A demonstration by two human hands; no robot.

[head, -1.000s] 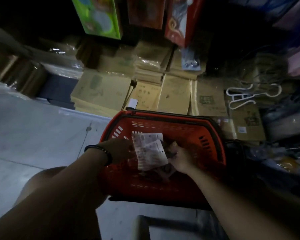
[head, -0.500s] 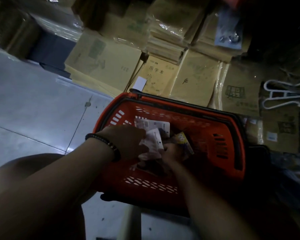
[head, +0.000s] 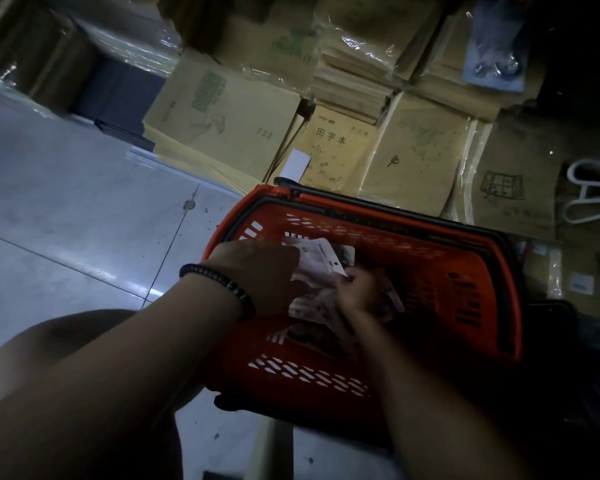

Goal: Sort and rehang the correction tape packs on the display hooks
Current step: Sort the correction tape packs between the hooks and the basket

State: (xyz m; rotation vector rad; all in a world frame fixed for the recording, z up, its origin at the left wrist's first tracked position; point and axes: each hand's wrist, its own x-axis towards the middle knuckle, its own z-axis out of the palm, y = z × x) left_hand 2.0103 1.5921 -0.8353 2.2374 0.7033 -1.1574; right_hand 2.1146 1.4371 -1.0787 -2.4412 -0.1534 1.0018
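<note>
An orange shopping basket point(head: 465, 258) with black handles sits on the floor in front of me. Inside lie several correction tape packs point(head: 312, 306) on pale cards. My left hand point(head: 264, 275), with a dark bead bracelet on the wrist, holds a small stack of packs point(head: 321, 259) over the basket. My right hand point(head: 355, 289) is inside the basket, its fingers pinched on the lower corner of the same stack. The dim light hides the pack details. No display hooks are in view.
Stacks of brown exercise books point(head: 329, 147) wrapped in plastic lie on the floor behind the basket. A white plastic hanger point(head: 589, 192) rests at the right. Grey tiled floor point(head: 66, 220) spreads to the left. My bare knee point(head: 66, 341) is at lower left.
The view has tilted down and closer to the basket. Both hands have dropped lower into it, and my right hand has come up to the stack held by my left hand.
</note>
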